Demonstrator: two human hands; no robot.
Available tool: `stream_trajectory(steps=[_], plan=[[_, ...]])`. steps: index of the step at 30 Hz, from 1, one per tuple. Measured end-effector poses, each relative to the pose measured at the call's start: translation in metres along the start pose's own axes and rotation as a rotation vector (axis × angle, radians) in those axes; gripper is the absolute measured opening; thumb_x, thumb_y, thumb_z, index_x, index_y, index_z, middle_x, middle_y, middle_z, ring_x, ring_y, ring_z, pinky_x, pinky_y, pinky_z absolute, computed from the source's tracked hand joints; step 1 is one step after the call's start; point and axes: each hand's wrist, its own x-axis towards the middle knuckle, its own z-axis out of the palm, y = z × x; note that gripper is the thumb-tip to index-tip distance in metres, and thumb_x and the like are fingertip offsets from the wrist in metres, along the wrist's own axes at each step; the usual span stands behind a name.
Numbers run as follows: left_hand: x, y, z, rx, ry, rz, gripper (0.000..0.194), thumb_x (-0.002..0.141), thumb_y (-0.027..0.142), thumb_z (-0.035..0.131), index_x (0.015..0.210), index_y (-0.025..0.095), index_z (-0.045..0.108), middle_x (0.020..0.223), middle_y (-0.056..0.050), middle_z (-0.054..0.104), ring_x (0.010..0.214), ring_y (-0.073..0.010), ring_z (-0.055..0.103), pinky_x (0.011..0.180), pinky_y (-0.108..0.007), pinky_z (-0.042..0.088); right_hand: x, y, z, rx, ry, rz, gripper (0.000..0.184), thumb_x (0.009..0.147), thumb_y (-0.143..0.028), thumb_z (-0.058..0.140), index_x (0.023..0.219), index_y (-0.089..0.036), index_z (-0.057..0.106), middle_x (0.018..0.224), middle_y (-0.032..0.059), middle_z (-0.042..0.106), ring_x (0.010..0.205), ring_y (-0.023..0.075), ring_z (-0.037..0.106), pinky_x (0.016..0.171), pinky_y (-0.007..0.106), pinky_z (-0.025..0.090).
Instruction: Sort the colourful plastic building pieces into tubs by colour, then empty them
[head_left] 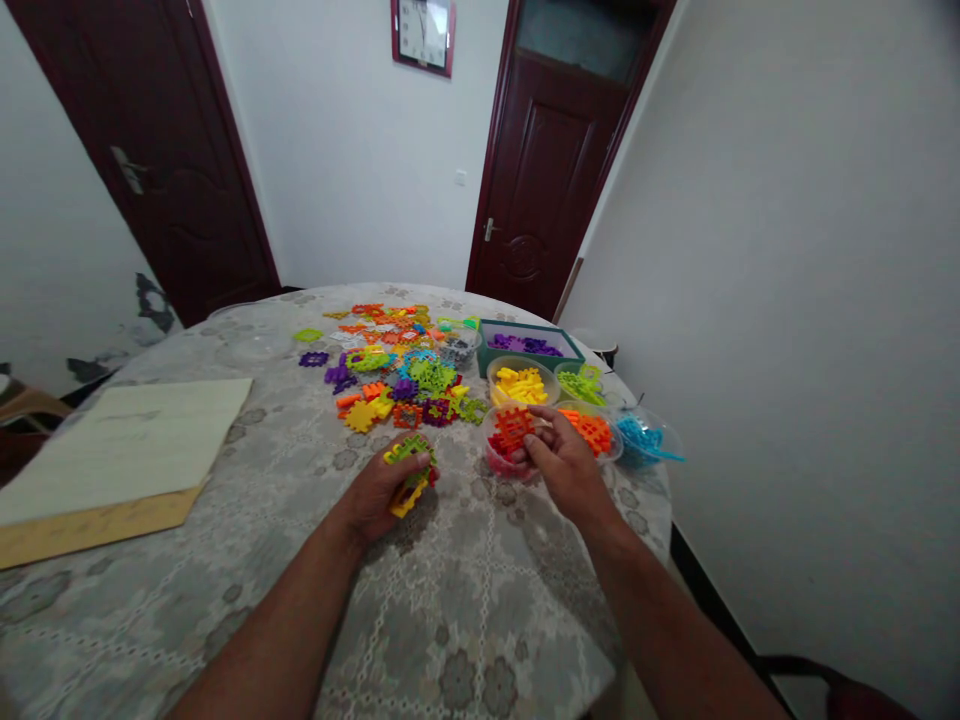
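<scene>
My left hand is closed around several plastic building pieces, green and yellow with a bit of red at the side. In my right hand, an orange plastic building piece is pinched between thumb and fingers. It is over a clear bowl of red pieces. Just right of that, partly behind my fingers, stands a bowl of orange pieces. Beyond my left hand lies a loose heap of mixed-colour pieces.
A bowl of yellow pieces, a bowl of green pieces and a bowl of blue pieces stand on the right. Behind them is a green box holding purple pieces. A pale board lies on the left of the patterned tablecloth.
</scene>
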Motion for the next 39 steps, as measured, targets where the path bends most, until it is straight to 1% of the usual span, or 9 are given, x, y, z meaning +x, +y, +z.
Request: stream_trajectory(steps=[9, 13, 18, 21, 27, 30, 32, 37, 39], plan=[[0.003, -0.002, 0.001, -0.038, 0.131, -0.037, 0.049, 0.069, 0.049, 0.095, 0.090, 0.021, 0.061, 0.075, 0.000, 0.069, 0.064, -0.0163, 0.070, 0.053, -0.024, 0.057, 0.006, 0.010, -0.021, -0.071, 0.037, 0.017, 0.044, 0.092, -0.045, 0.068, 0.127, -0.018, 0.065, 0.084, 0.0023, 0.075, 0.073, 0.0205, 0.074, 0.072, 0.036, 0.064], [0.002, 0.000, 0.003, -0.029, 0.117, -0.044, 0.052, 0.066, 0.049, 0.097, 0.089, 0.020, 0.061, 0.076, 0.000, 0.069, 0.065, -0.0158, 0.070, 0.055, -0.024, 0.058, -0.004, 0.016, -0.032, -0.189, 0.063, -0.041, 0.034, 0.091, -0.044, 0.069, 0.115, -0.020, 0.071, 0.096, 0.0058, 0.078, 0.082, 0.0228, 0.075, 0.075, 0.036, 0.062], [0.000, 0.002, 0.005, 0.001, 0.068, -0.054, 0.054, 0.065, 0.047, 0.098, 0.091, 0.020, 0.060, 0.074, 0.002, 0.067, 0.063, -0.0154, 0.069, 0.055, -0.024, 0.057, -0.007, 0.011, -0.047, -0.465, 0.210, -0.140, 0.031, 0.093, -0.042, 0.065, 0.112, -0.020, 0.076, 0.109, 0.0093, 0.079, 0.093, 0.0249, 0.073, 0.083, 0.037, 0.058], [0.000, 0.002, 0.006, -0.003, 0.077, -0.054, 0.055, 0.064, 0.047, 0.098, 0.093, 0.020, 0.060, 0.075, 0.002, 0.068, 0.064, -0.0147, 0.069, 0.056, -0.024, 0.057, -0.002, 0.005, -0.046, -0.568, 0.161, -0.169, 0.031, 0.095, -0.038, 0.060, 0.115, -0.020, 0.076, 0.110, 0.0091, 0.079, 0.092, 0.0238, 0.073, 0.085, 0.037, 0.057], [-0.003, 0.002, 0.008, -0.011, 0.059, -0.034, 0.060, 0.060, 0.052, 0.099, 0.092, 0.020, 0.060, 0.076, 0.002, 0.067, 0.063, -0.0136, 0.067, 0.055, -0.022, 0.054, 0.010, 0.000, -0.035, -0.800, 0.002, -0.220, 0.027, 0.094, -0.029, 0.056, 0.110, -0.021, 0.076, 0.102, 0.0086, 0.079, 0.089, 0.0243, 0.073, 0.087, 0.039, 0.055], [-0.002, 0.000, 0.007, -0.011, 0.038, -0.019, 0.061, 0.059, 0.055, 0.099, 0.091, 0.020, 0.060, 0.074, 0.002, 0.066, 0.064, -0.0143, 0.067, 0.056, -0.023, 0.053, 0.018, -0.006, -0.025, -0.840, 0.086, -0.339, 0.028, 0.095, -0.024, 0.052, 0.109, -0.018, 0.075, 0.110, 0.0129, 0.078, 0.100, 0.0267, 0.072, 0.095, 0.042, 0.054], [-0.002, -0.002, 0.007, -0.012, 0.024, -0.014, 0.061, 0.060, 0.055, 0.098, 0.091, 0.021, 0.060, 0.075, 0.002, 0.065, 0.064, -0.0146, 0.067, 0.055, -0.023, 0.052, 0.021, -0.014, -0.011, -0.802, 0.073, -0.419, 0.028, 0.097, -0.022, 0.051, 0.111, -0.019, 0.075, 0.116, 0.0135, 0.077, 0.107, 0.0262, 0.071, 0.100, 0.042, 0.053], [-0.004, -0.003, 0.008, -0.015, -0.051, 0.008, 0.052, 0.070, 0.051, 0.095, 0.098, 0.020, 0.065, 0.082, 0.000, 0.069, 0.068, -0.0149, 0.068, 0.063, -0.025, 0.053, 0.017, -0.023, 0.048, -0.669, -0.313, -0.411, 0.028, 0.099, -0.023, 0.059, 0.125, -0.021, 0.070, 0.113, 0.0088, 0.077, 0.090, 0.0198, 0.071, 0.090, 0.036, 0.055], [-0.004, -0.004, 0.009, -0.014, -0.090, 0.032, 0.051, 0.072, 0.051, 0.093, 0.105, 0.020, 0.068, 0.090, -0.003, 0.072, 0.075, -0.0161, 0.069, 0.071, -0.027, 0.055, 0.014, -0.017, 0.070, -0.637, -0.381, -0.423, 0.032, 0.098, -0.021, 0.061, 0.129, -0.020, 0.069, 0.114, 0.0094, 0.076, 0.091, 0.0197, 0.070, 0.090, 0.035, 0.055]])
